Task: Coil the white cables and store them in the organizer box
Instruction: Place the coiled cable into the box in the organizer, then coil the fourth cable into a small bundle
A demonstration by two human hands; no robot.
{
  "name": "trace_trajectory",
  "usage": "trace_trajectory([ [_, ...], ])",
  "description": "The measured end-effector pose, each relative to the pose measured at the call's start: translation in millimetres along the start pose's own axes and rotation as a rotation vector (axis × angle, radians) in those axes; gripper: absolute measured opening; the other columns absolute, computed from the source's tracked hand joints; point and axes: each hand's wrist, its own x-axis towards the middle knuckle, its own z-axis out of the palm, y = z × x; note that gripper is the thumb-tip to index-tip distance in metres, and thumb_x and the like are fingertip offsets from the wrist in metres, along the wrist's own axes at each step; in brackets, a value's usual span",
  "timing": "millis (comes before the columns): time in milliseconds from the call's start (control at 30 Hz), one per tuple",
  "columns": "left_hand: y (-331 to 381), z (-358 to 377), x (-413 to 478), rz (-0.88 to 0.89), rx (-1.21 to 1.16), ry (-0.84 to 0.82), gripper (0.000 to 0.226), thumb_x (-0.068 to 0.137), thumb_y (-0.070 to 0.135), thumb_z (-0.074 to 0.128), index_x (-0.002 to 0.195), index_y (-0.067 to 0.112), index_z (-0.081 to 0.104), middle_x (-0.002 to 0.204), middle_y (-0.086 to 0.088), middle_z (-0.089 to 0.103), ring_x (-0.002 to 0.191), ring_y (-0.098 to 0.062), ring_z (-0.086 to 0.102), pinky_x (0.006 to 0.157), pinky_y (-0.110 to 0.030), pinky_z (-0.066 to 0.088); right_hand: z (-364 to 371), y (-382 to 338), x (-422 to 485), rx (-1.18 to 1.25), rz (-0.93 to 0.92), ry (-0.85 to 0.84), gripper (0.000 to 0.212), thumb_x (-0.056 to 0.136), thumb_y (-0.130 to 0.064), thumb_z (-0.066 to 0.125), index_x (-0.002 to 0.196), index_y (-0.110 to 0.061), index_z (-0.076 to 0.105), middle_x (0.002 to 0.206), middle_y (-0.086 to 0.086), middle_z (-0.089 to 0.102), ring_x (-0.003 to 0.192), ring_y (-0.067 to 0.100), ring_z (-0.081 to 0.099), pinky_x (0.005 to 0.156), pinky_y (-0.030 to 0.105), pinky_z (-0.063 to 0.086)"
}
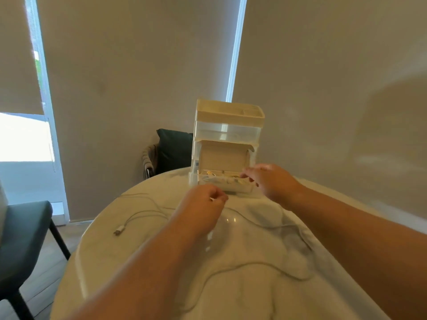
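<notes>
Pale round worktop [138, 255], blinds behind. Organizer box [221, 158] sits open at the far edge, ready for loading. Left hand [203, 202] grip pinches a white cable [211, 199] end, probably to start a coil. Loose cable [143, 214] sprawls near it. Right hand [270, 181] reaches into the box, grip unclear. No legible writing.

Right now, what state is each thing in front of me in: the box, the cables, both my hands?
Organizer box: lid open, cables inside.
White cables: uncoiled, sprawled on the table.
Left hand: pinches a cable end.
Right hand: over the box's right end, grip unclear.
</notes>
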Motion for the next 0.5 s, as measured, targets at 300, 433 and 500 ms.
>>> trace_trajectory([
  [300,12,5,-22,-0.045,0.047,-0.096,0.038,0.099,0.047,0.050,0.080,0.024,0.074,0.107,0.008,0.066,0.099,-0.012,0.058,0.084,-0.031,0.041,-37,52,-144,0.032,0.036,0.164,0.060,0.106,-0.027,0.029,0.065,-0.024,0.073,0.082,-0.018,0.070,0.088,0.001,0.059,0.077,0.011,0.036],
  [433,21,17,-37,-0.073,0.239,-0.304,0.021,0.092,0.043,0.063,0.090,0.024,0.073,0.097,0.005,0.068,0.091,-0.011,0.061,0.080,-0.029,0.046,-16,70,-172,0.237,0.115,0.125,0.038,0.104,-0.022,0.036,0.090,-0.017,0.072,0.084,-0.010,0.076,0.096,0.003,0.065,0.077,0.016,0.045],
  [500,26,24,-46,-0.067,0.404,-0.422,0.022,0.085,0.045,0.070,0.097,0.027,0.070,0.099,0.008,0.067,0.092,-0.009,0.060,0.084,-0.030,0.050,-11,67,-171,0.172,0.091,-0.004,0.035,0.103,-0.017,0.038,0.098,-0.004,0.069,0.091,-0.011,0.072,0.090,-0.015,0.062,0.074,0.007,0.044],
])
